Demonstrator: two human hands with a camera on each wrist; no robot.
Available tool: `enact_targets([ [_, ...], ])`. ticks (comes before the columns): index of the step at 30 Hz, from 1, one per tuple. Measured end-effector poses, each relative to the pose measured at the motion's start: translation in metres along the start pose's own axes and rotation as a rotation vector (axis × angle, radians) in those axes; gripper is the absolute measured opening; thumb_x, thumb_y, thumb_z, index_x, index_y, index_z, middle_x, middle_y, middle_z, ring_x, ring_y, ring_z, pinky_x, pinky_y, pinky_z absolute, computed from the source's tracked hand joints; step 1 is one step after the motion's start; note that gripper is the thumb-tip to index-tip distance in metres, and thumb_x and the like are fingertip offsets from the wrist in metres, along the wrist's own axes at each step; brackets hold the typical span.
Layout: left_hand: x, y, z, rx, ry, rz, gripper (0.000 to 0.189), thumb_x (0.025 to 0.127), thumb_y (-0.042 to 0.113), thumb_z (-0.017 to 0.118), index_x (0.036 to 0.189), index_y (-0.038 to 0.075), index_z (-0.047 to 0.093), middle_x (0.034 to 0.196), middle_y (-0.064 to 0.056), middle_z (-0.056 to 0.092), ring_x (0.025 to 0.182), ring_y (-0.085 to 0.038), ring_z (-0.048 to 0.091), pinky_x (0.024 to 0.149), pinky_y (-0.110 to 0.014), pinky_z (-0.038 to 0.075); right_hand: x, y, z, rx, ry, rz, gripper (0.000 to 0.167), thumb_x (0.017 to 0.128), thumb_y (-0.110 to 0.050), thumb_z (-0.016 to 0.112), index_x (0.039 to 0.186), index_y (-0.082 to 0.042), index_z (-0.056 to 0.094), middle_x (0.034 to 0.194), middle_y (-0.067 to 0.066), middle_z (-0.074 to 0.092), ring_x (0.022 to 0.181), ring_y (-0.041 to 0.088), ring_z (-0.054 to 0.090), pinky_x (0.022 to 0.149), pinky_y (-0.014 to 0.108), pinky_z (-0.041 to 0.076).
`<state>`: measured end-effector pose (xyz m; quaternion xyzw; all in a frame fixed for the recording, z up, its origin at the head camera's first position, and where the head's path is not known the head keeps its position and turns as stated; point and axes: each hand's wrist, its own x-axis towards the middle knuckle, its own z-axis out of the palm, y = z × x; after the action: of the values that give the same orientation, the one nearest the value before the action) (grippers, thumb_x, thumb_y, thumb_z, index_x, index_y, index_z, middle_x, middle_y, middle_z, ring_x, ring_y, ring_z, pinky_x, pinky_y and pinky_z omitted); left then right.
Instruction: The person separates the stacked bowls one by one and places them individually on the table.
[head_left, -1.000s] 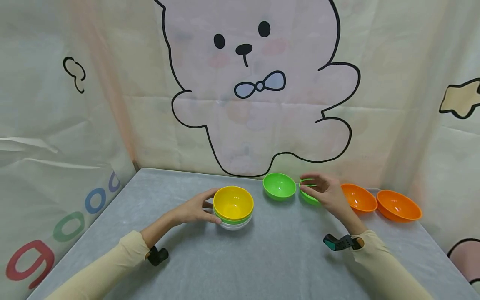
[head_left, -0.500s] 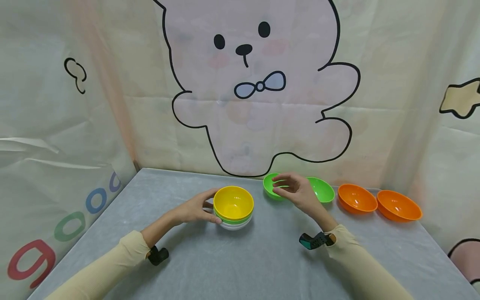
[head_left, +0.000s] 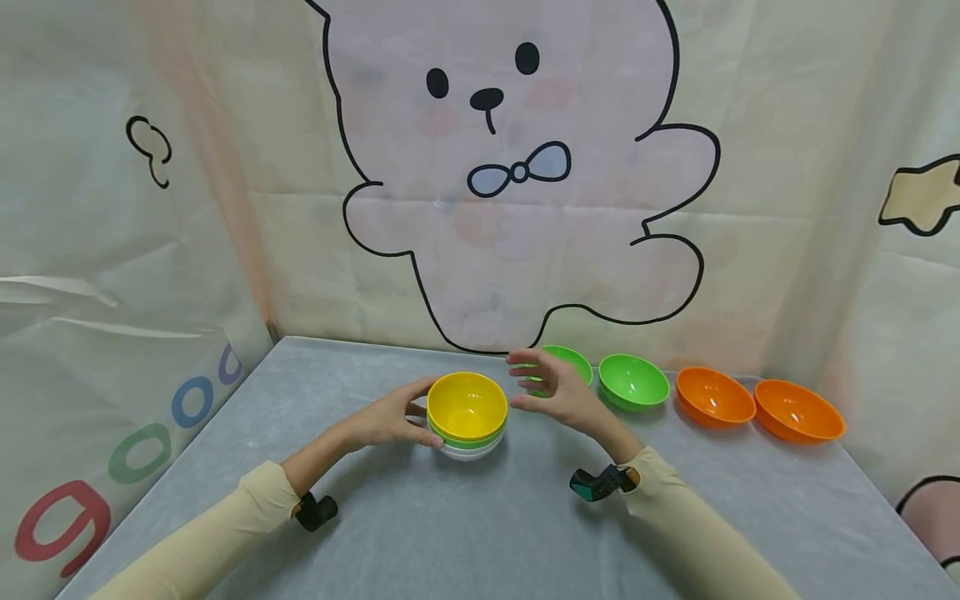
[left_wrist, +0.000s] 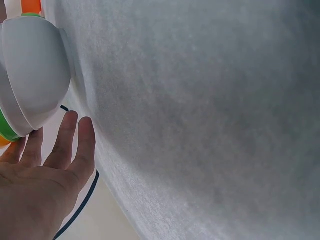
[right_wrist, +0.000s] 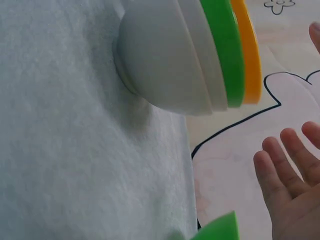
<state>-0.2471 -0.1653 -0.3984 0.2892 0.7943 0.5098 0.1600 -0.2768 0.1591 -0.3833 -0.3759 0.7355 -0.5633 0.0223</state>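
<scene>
A stack of nested bowls stands upright mid-table: a yellow bowl [head_left: 467,408] on top, a green one [right_wrist: 226,55] under it, then white [right_wrist: 160,60], where two pale bands show. My left hand [head_left: 390,419] holds the stack from its left side, thumb at the front and fingers reaching round the back. In the left wrist view, two fingertips meet the rims while the other fingers stretch out below. My right hand [head_left: 558,390] hovers just right of the stack, fingers spread and holding nothing. Behind it, a green bowl [head_left: 573,362] is partly covered.
Right of that bowl, along the table's back, sit a second green bowl [head_left: 633,383] and two orange bowls, one nearer [head_left: 714,400] and one farther right [head_left: 799,413]. A printed cloth backdrop [head_left: 517,250] rises behind the grey-covered table [head_left: 465,533].
My right hand has moved left, from over the second green bowl, past the first one, to beside the stack, its fingers opening wider. The left hand and the bowls stay where they were.
</scene>
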Motion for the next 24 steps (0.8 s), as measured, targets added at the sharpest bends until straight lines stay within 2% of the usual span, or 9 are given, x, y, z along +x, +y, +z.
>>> enact_targets([
  [5, 0.000, 0.001, 0.000, -0.003, 0.001, -0.005, 0.085, 0.087, 0.017, 0.084, 0.156, 0.008, 0.035, 0.153, -0.012, 0.041, 0.124, -0.039, 0.054, 0.101, -0.053, 0.047, 0.002, 0.001, 0.009, -0.004, -0.069, 0.034, 0.075, 0.088, -0.014, 0.082, 0.151, -0.004, 0.042, 0.150, 0.017, 0.046, 0.136, 0.046, 0.042, 0.109, 0.050, 0.040],
  [8, 0.000, 0.002, 0.000, 0.006, 0.006, -0.012, 0.085, 0.087, 0.017, 0.084, 0.156, 0.008, 0.035, 0.153, -0.012, 0.041, 0.124, -0.039, 0.054, 0.101, -0.053, 0.047, 0.004, 0.002, 0.015, -0.003, -0.103, 0.051, 0.082, 0.088, -0.017, 0.083, 0.154, -0.004, 0.037, 0.153, 0.017, 0.041, 0.139, 0.046, 0.038, 0.111, 0.048, 0.037],
  [14, 0.000, 0.003, 0.000, 0.016, 0.012, -0.017, 0.085, 0.087, 0.019, 0.084, 0.156, 0.008, 0.036, 0.153, -0.012, 0.042, 0.124, -0.039, 0.054, 0.101, -0.053, 0.048, 0.006, 0.006, 0.026, -0.003, -0.152, 0.097, 0.092, 0.085, -0.026, 0.086, 0.157, -0.008, 0.032, 0.155, 0.013, 0.039, 0.141, 0.032, 0.039, 0.112, 0.043, 0.036],
  [20, -0.001, 0.003, 0.000, 0.021, 0.009, -0.004, 0.084, 0.088, 0.020, 0.084, 0.155, 0.008, 0.036, 0.152, -0.011, 0.042, 0.125, -0.039, 0.053, 0.101, -0.052, 0.048, 0.009, 0.009, 0.034, -0.011, -0.184, 0.121, 0.099, 0.084, -0.033, 0.087, 0.159, -0.006, 0.028, 0.159, 0.020, 0.031, 0.142, 0.033, 0.038, 0.112, 0.047, 0.036],
  [24, -0.002, 0.003, 0.000, 0.024, 0.008, -0.001, 0.084, 0.087, 0.021, 0.084, 0.155, 0.009, 0.036, 0.152, -0.010, 0.042, 0.126, -0.039, 0.053, 0.101, -0.052, 0.048, 0.010, 0.010, 0.038, 0.000, -0.198, 0.129, 0.103, 0.082, -0.033, 0.088, 0.159, -0.005, 0.027, 0.159, 0.016, 0.034, 0.137, 0.029, 0.044, 0.110, 0.042, 0.040],
])
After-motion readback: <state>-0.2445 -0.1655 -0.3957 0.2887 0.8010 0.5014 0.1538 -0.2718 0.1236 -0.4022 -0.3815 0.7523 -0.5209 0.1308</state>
